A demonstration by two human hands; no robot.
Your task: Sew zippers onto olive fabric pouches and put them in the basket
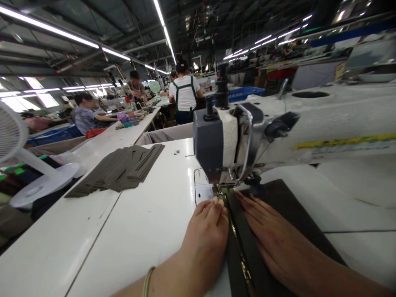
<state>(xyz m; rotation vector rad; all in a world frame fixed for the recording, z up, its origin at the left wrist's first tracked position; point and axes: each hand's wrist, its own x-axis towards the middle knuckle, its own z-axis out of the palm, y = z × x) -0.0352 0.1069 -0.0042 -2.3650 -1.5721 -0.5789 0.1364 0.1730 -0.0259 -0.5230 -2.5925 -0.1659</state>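
Visibly, the zipper [236, 234] runs between left hand [206, 231] (grasp unclear) and flattened right hand [272, 233].

The person has two hands: the left hand [206, 231] at six o'clock, the right hand [267, 225] between four and five. One zipper [236, 238] lies at five, one sewing machine [312, 119] at three, one bracelet [147, 282] at seven. Nine has one white fan [35, 160] and one pile of grey pieces [120, 169], overlapping too closely to count surely.
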